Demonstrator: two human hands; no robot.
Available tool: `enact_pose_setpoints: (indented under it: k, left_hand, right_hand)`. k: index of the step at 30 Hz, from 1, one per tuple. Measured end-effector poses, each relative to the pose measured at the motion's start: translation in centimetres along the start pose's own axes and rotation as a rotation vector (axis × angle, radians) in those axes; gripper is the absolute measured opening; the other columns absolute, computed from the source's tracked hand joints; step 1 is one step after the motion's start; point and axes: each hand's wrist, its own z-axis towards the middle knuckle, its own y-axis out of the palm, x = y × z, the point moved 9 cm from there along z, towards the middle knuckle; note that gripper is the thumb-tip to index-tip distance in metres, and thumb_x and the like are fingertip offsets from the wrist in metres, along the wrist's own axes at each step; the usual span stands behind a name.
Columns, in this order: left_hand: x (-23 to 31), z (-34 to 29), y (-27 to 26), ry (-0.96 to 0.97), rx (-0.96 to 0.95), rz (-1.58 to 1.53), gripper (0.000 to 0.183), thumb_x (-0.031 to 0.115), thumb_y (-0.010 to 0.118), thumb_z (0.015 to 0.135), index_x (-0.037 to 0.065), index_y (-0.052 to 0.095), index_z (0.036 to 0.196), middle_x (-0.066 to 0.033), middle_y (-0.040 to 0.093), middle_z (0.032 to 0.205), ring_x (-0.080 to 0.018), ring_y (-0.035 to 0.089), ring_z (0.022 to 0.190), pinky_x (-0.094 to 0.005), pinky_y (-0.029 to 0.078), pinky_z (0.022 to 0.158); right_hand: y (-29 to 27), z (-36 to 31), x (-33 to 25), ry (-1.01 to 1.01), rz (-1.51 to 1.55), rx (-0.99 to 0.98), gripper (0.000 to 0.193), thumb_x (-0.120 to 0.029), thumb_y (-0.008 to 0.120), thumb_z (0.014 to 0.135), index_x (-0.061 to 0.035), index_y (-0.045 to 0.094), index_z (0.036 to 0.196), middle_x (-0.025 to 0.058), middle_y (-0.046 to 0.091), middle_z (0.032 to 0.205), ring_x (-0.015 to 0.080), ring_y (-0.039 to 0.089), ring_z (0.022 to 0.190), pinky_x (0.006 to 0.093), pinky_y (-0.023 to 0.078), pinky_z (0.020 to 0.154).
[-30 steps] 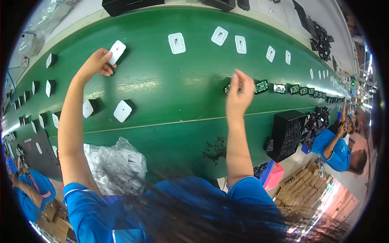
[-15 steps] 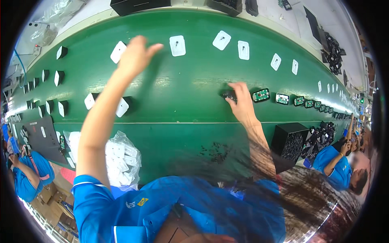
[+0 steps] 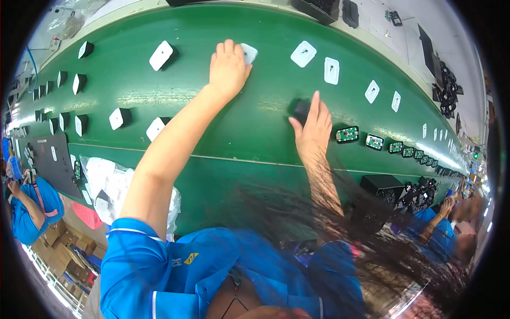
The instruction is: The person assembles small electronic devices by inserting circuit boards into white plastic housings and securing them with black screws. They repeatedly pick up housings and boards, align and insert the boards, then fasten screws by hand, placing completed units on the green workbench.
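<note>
White against the green bench (image 3: 255, 133), a flat cover (image 3: 250, 53) showed partly beneath the left hand (image 3: 229, 69); from my remote view I couldn't tell whether its fingers gripped. I saw the right hand (image 3: 315, 130), thumb and fingers spread wide, at a blurred black housing (image 3: 300, 110), contact unclear.
</note>
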Motion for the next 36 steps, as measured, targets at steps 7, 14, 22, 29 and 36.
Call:
enact_pose_setpoints:
  k: [7, 14, 22, 29, 36]
  left_hand:
    - [3.4, -4.7, -1.0, 0.416, -0.181, -0.303, 0.05, 0.004, 0.065, 0.075, 0.007, 0.052, 0.122, -0.0072, 0.051, 0.12, -0.0278, 0.047, 0.113, -0.0392, 0.043, 0.092]
    - [-0.2, -4.9, -3.2, 0.309, -0.106, -0.555, 0.056, -0.006, 0.056, 0.078, 0.009, 0.046, 0.132, -0.0082, 0.048, 0.135, -0.028, 0.045, 0.123, -0.0394, 0.038, 0.103]
    - [-1.1, -6.7, -2.6, 0.34, -0.197, -0.557, 0.063, -0.015, 0.045, 0.075, 0.01, 0.048, 0.133, -0.0044, 0.044, 0.142, -0.0235, 0.041, 0.131, -0.0395, 0.034, 0.107]
    - [-0.8, -7.4, -2.1, 0.384, -0.247, -0.413, 0.067, -0.014, 0.046, 0.074, 0.012, 0.046, 0.136, -0.0003, 0.04, 0.145, -0.0192, 0.037, 0.134, -0.0403, 0.03, 0.11]
    - [0.0, -7.7, -2.0, 0.452, -0.176, -0.247, 0.061, -0.002, 0.055, 0.077, 0.011, 0.044, 0.136, -0.0007, 0.041, 0.144, -0.0188, 0.039, 0.133, -0.04, 0.034, 0.107]
  right_hand:
    - [0.0, -1.7, 1.7, 0.082, 0.266, -0.043, 0.052, 0.001, 0.062, 0.08, -0.0048, 0.046, 0.13, 0.0142, 0.054, 0.121, 0.0329, 0.052, 0.109, 0.0398, 0.044, 0.092]
    - [-0.1, 4.1, -5.8, -0.201, 0.496, -0.049, 0.043, 0.001, 0.062, 0.079, -0.007, 0.056, 0.121, 0.0113, 0.057, 0.119, 0.0308, 0.054, 0.107, 0.0387, 0.045, 0.09]
    - [2.7, 5.3, -8.6, -0.302, 0.382, -0.162, 0.045, 0.001, 0.063, 0.077, -0.0071, 0.056, 0.121, 0.009, 0.058, 0.118, 0.0278, 0.054, 0.108, 0.0366, 0.047, 0.09]
    - [3.5, 5.1, -8.9, -0.292, 0.367, -0.174, 0.045, -0.001, 0.064, 0.078, -0.0087, 0.057, 0.122, 0.0096, 0.058, 0.119, 0.0279, 0.055, 0.109, 0.0364, 0.046, 0.091]
    - [4.3, 4.8, -8.4, -0.286, 0.317, -0.137, 0.046, -0.001, 0.064, 0.077, -0.0102, 0.057, 0.122, 0.0097, 0.059, 0.118, 0.0281, 0.056, 0.105, 0.0371, 0.048, 0.087]
